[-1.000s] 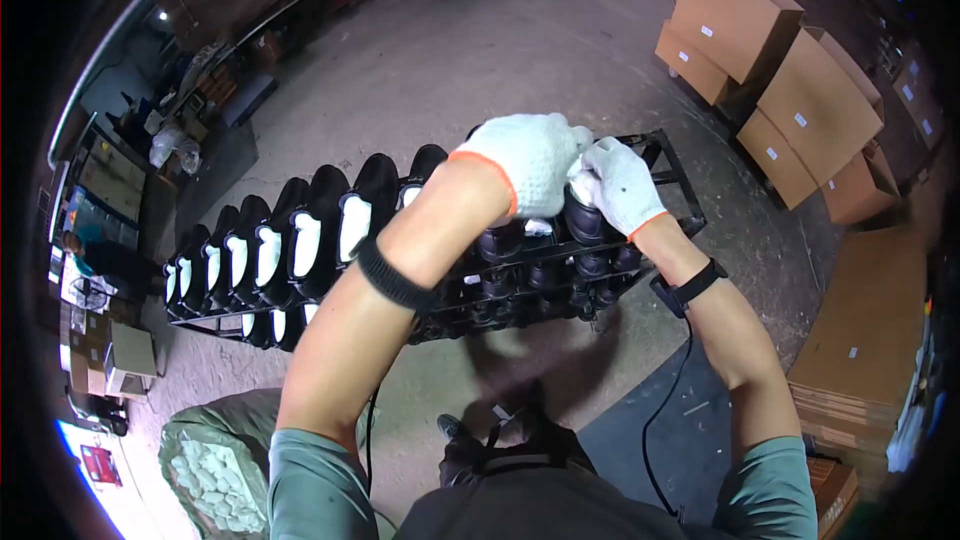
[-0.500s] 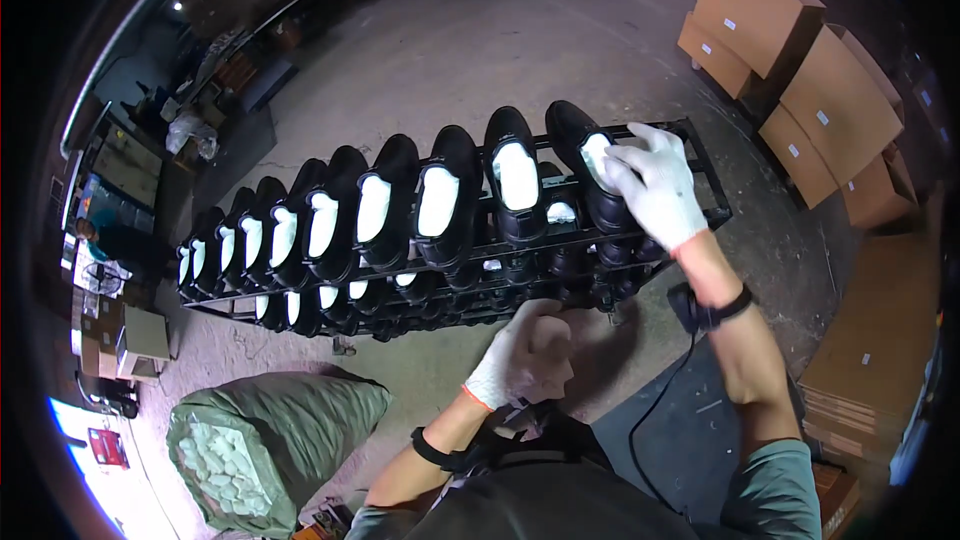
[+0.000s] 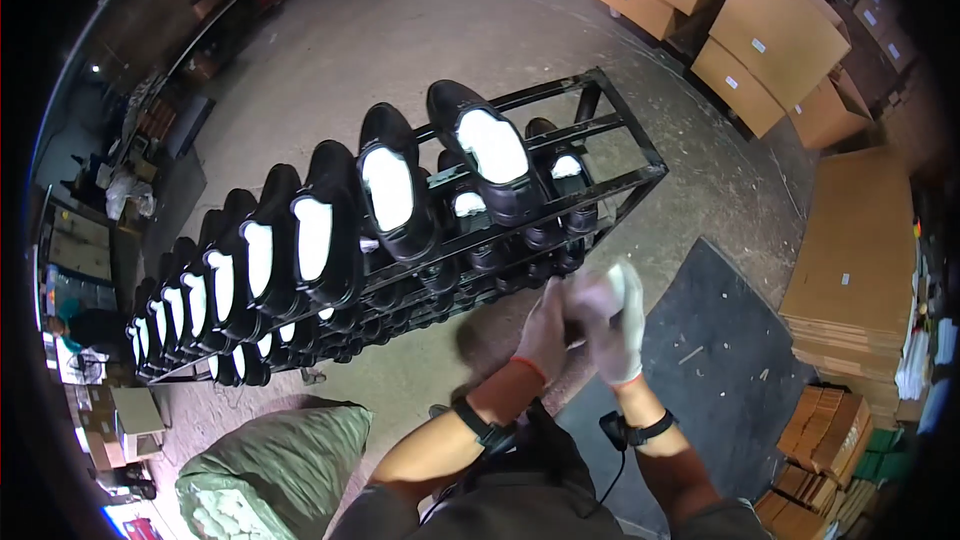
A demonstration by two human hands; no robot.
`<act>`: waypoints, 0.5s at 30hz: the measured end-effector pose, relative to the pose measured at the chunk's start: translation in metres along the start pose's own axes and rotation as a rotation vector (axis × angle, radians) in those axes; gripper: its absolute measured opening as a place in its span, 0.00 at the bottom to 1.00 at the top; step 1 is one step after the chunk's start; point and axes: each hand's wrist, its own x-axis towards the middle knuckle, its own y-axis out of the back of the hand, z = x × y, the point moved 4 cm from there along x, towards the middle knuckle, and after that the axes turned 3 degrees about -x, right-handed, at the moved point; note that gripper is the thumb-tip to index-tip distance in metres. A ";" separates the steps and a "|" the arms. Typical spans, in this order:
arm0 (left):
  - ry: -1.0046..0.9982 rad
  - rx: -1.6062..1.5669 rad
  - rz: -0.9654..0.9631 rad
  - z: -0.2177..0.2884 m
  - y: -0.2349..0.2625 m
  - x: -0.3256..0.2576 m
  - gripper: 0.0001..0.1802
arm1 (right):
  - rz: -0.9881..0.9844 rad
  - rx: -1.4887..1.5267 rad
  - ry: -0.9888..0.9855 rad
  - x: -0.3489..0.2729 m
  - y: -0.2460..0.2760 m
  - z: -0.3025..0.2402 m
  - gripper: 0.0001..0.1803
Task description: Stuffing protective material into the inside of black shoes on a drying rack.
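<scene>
My left hand (image 3: 545, 333), in a white glove, is closed round pale crumpled wads (image 3: 592, 297) below the near edge of the black metal rack (image 3: 648, 176). My gloved right hand (image 3: 622, 335) meets it from the right; its fingers are smeared by motion, so their grip is unclear. Black slip-on shoes stand in a row along the rack's top, their openings showing bright white inside. The rightmost top shoe (image 3: 510, 202) sits nearest the rack's right end. More shoes fill the lower tiers, partly hidden by the frame.
A green sack (image 3: 290, 455) of white wads stands at lower left. Cardboard boxes (image 3: 770, 45) line the upper right, with flattened cardboard (image 3: 845, 260) stacked below them. A dark mat (image 3: 700, 370) lies on the floor to my right. Another person (image 3: 95, 328) is at the far left.
My right hand has left the rightmost top shoe and come down beside my left hand. The view has shifted right, so the rack now appears farther left.
</scene>
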 end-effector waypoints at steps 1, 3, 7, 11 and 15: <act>0.336 -0.458 -0.087 -0.003 -0.022 0.016 0.23 | 0.103 -0.213 -0.102 0.018 0.020 0.016 0.44; -0.244 0.022 0.007 -0.038 -0.024 0.087 0.26 | 0.306 0.021 -0.229 0.051 0.023 0.040 0.43; -0.763 0.749 0.136 0.011 -0.020 0.162 0.29 | 0.414 0.308 -0.220 0.098 0.009 0.101 0.37; -0.560 0.731 0.120 -0.007 -0.040 0.155 0.15 | 0.523 0.004 -0.043 0.124 -0.011 0.095 0.30; -0.575 0.485 0.077 -0.034 -0.026 0.137 0.18 | 0.333 -0.455 0.129 0.140 -0.053 0.071 0.24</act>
